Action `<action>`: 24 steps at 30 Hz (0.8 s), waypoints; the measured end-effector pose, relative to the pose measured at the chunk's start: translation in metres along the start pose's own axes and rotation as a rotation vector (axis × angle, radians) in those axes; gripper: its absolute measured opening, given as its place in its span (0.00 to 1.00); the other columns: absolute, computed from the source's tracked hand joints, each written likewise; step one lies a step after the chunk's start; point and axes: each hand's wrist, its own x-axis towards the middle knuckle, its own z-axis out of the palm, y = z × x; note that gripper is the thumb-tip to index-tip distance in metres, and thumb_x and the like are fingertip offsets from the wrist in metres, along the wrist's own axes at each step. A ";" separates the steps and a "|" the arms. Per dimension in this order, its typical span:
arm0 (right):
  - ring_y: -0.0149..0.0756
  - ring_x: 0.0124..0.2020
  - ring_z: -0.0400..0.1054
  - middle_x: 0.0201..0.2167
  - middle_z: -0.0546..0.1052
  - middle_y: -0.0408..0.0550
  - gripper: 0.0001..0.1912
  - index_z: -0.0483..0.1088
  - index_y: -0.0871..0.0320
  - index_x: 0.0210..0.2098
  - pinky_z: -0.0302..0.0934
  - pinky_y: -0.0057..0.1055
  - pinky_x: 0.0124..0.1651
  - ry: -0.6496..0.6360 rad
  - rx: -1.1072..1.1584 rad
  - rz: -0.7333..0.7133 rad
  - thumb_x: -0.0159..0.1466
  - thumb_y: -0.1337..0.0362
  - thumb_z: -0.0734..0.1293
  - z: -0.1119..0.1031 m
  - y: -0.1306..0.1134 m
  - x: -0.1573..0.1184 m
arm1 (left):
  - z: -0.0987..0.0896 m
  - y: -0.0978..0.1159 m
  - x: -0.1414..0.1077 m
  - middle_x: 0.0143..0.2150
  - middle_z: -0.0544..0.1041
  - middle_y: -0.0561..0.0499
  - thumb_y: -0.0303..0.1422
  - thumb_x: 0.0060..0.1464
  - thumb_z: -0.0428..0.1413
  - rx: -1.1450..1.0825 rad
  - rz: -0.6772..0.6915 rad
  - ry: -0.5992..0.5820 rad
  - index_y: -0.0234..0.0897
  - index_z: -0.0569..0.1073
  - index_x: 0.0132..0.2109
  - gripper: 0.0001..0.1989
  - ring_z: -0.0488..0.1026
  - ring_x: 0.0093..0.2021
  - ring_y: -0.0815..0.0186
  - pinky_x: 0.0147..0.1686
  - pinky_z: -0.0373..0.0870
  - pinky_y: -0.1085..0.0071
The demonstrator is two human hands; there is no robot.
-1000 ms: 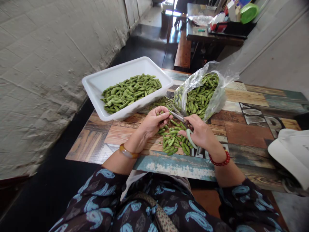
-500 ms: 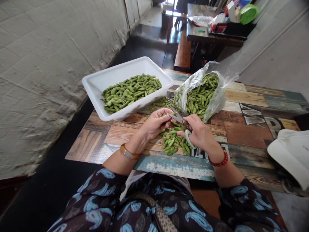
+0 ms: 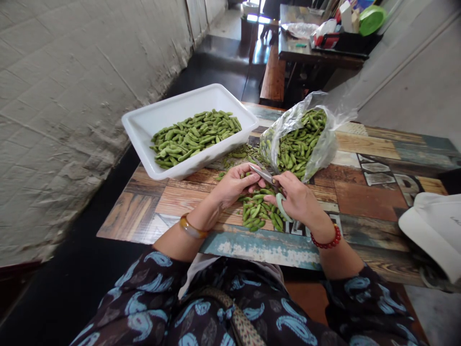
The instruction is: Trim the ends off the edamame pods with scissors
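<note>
My right hand (image 3: 297, 194) is closed round the pale green handles of a pair of scissors (image 3: 264, 174), whose blades point left and lie slightly apart. Close against the blades, my left hand (image 3: 237, 182) pinches an edamame pod, mostly hidden by the fingers. Loose edamame pods (image 3: 256, 211) lie on the table beneath both hands. Behind my left hand, a white plastic tub (image 3: 144, 144) holds many green pods. A clear plastic bag (image 3: 319, 158), open toward me, is full of pods just beyond my right hand. Small trimmings (image 3: 241, 154) are scattered between tub and bag.
The patchwork wood table (image 3: 370, 197) runs off to the right, where a white cap (image 3: 432, 230) sits near its edge. A rough white wall (image 3: 72, 96) stands at left. Farther back are a bench (image 3: 272, 77) and a second table (image 3: 288, 50) with a cluttered black box.
The scissor blades have closed somewhat around my left fingertips. My left hand has shifted slightly, and the green pod tip at its fingers is less visible. Tub and bag stay put.
</note>
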 end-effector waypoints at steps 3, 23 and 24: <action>0.40 0.33 0.68 0.39 0.70 0.49 0.15 0.68 0.55 0.46 0.64 0.36 0.36 -0.011 -0.021 0.020 0.64 0.55 0.71 -0.001 0.000 0.000 | 0.000 0.001 0.000 0.28 0.78 0.52 0.40 0.49 0.68 0.026 0.033 0.015 0.33 0.71 0.39 0.19 0.65 0.21 0.77 0.22 0.56 0.79; 0.43 0.38 0.69 0.37 0.72 0.50 0.11 0.68 0.56 0.43 0.65 0.37 0.41 0.046 0.044 -0.038 0.65 0.58 0.70 0.005 0.005 0.001 | -0.003 -0.004 0.004 0.22 0.65 0.58 0.40 0.58 0.59 0.379 0.129 0.065 0.33 0.71 0.39 0.12 0.58 0.20 0.75 0.22 0.53 0.76; 0.42 0.38 0.69 0.38 0.72 0.49 0.13 0.68 0.56 0.44 0.65 0.36 0.40 0.026 0.044 -0.035 0.64 0.58 0.71 0.004 0.002 0.001 | -0.003 -0.005 0.004 0.23 0.67 0.57 0.38 0.57 0.58 0.395 0.140 0.088 0.34 0.72 0.40 0.11 0.59 0.22 0.74 0.23 0.55 0.76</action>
